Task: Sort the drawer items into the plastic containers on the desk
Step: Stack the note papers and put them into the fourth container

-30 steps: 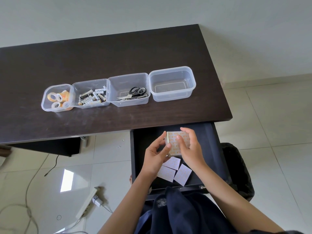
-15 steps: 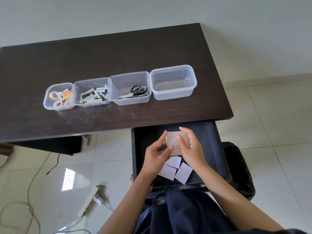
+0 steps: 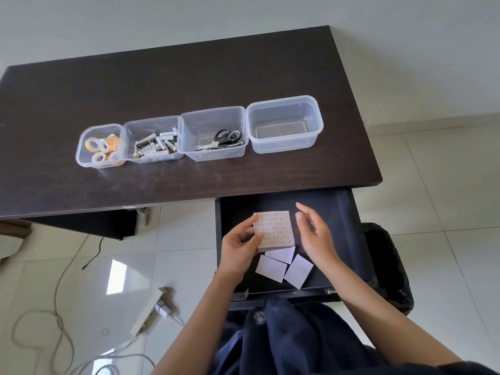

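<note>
My left hand (image 3: 240,243) holds a stack of white cards with orange print (image 3: 274,230) above the open black drawer (image 3: 338,212). My right hand (image 3: 313,234) hovers just right of the stack, fingers apart, not touching it. Three loose cards (image 3: 281,265) lie on the drawer floor below the stack. On the dark desk (image 3: 189,77) stand several clear plastic containers in a row: one with tape rolls (image 3: 101,146), one with batteries (image 3: 154,143), one with scissors (image 3: 216,138), and an empty one (image 3: 284,124) at the right.
A black bin with a bag (image 3: 389,266) stands right of the drawer. A power strip (image 3: 147,311) with a charger and loose cables (image 3: 54,320) lies on the tiled floor at the left. Dark clothing (image 3: 292,342) fills the bottom of the view.
My right hand has let go of the card stack and drawn away to the right. The stack now rests in my left hand alone, face up.
</note>
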A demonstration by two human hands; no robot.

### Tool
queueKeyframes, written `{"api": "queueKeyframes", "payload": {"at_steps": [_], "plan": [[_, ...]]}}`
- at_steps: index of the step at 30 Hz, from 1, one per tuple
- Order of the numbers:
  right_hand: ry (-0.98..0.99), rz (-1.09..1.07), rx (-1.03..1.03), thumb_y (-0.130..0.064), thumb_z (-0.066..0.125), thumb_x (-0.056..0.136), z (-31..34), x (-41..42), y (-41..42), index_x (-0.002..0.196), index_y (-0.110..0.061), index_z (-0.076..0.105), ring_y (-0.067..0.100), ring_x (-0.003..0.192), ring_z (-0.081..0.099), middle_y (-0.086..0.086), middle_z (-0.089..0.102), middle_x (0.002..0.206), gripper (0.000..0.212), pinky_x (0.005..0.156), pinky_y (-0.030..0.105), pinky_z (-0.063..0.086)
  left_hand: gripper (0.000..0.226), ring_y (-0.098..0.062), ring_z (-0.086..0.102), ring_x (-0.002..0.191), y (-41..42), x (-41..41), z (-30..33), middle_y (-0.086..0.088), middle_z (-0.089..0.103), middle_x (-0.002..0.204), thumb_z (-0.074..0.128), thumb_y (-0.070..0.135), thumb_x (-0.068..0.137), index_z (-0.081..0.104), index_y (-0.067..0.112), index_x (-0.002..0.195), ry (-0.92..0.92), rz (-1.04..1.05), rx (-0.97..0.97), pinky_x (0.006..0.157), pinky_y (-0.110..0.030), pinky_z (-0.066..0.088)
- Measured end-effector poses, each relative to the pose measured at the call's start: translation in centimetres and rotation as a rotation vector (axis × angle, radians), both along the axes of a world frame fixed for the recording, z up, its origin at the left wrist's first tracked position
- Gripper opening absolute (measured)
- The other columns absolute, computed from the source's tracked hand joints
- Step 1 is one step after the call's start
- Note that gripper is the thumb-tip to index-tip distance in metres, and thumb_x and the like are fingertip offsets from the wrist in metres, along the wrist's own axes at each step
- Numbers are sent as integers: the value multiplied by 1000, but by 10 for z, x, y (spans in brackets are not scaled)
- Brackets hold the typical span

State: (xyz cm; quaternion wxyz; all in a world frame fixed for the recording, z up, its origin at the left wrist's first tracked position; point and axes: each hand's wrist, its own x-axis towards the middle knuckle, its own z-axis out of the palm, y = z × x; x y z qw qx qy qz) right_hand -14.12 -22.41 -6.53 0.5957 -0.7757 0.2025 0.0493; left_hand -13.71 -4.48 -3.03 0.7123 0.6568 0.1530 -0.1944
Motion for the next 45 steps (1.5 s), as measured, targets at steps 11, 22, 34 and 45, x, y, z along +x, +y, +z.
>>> {"api": "queueKeyframes", "payload": {"at_steps": [11,22,34,45], "plan": [[333,513,-557,-25,61,83,-92,-8,0,136,-26,46,27,125,41,2,48,134,55,101,38,39,38,-16,70,88,33,-12,4,4,74,84,58,-6,89,62,16,119,50,197,44,76,-37,59],[294,585,-435,-11,68,71,-96,-5,2,117,-29,49,21,97,53,1,48,108,53,76,31,47,36,-24,67,101,41,-17,-2,4,74,85,59,-4,88,66,24,110,87,240,60,71,-30,60],[15,193,-179,-7,69,82,-27,-12,-21,97,-32,60,7,61,52,-14,59,78,30,63,17,45,37,-19,68,100,18,-5,-6,-9,71,104,59,-1,90,63,30,111,80,167,86,85,-42,56],[-105,170,-18,-11,76,76,47,-3,-15,108,-25,63,3,69,57,-8,64,88,37,68,13,48,39,-17,70,83,-15,5,7,-1,74,88,59,-6,88,60,19,118,-32,-12,-32,76,-42,56]]}}
